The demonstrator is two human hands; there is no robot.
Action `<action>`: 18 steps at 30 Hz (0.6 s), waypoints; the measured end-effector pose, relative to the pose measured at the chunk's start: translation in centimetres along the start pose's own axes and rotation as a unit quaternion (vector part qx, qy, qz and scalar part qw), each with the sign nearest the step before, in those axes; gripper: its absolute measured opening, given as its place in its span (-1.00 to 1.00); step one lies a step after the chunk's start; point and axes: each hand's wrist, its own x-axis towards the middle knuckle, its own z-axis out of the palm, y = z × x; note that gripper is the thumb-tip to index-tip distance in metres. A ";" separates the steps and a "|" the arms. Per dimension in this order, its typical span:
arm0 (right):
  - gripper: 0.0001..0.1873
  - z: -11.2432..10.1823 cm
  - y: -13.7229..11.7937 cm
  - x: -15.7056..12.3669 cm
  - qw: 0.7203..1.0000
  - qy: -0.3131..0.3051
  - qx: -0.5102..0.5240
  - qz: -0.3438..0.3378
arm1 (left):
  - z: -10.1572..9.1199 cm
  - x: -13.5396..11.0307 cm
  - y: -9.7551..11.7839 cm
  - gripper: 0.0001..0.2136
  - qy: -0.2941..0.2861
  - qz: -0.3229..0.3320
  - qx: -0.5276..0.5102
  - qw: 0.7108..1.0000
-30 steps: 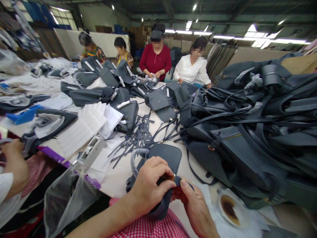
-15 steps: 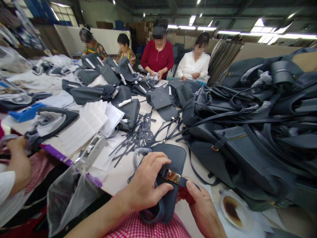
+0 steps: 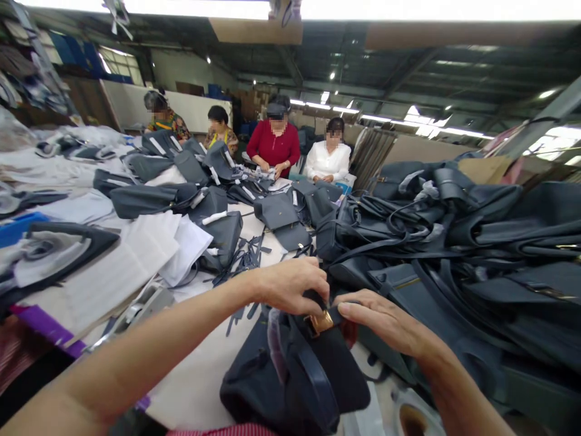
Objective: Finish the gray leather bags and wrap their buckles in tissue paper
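Observation:
A dark navy handbag [image 3: 258,369] stands close in front of my body, its flap tilted towards the right and a handle [image 3: 313,375] arching across it. Over the flap runs a dark strap with a gold buckle [image 3: 321,323]. My left hand [image 3: 295,284] is closed at the left of the buckle, fingers curled down on the strap. On the other side, my right hand [image 3: 379,318] pinches the strap between thumb and fingers. A clear plastic wrap [image 3: 276,345] covers part of another handle.
Dark bags [image 3: 436,321] are heaped on the right, and loose straps [image 3: 249,254] lie behind my left hand. White sheets [image 3: 122,260] and plastic-wrapped dark pieces [image 3: 49,254] lie leftward. A tape roll [image 3: 415,418] sits at the lower right. Several people work across the table.
The handbag has turned, so more of its body shows in front of me. Both hands have moved with the strap and buckle, and the view has tilted upward.

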 end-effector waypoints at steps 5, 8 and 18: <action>-0.63 0.5 2.0 1.2 0.981 0.051 -0.187 -0.018 | 4.4 -1.4 -1.5 -0.90 0.026 -0.192 -0.076 0.978; -0.61 2.4 3.6 1.7 0.971 0.088 -0.221 -0.007 | 6.7 -2.8 -1.9 -0.82 0.005 -0.325 -0.202 0.924; -0.85 10.1 8.3 1.6 0.986 0.076 0.116 0.093 | 11.2 -8.8 -1.3 -0.87 0.028 -0.457 -0.403 0.792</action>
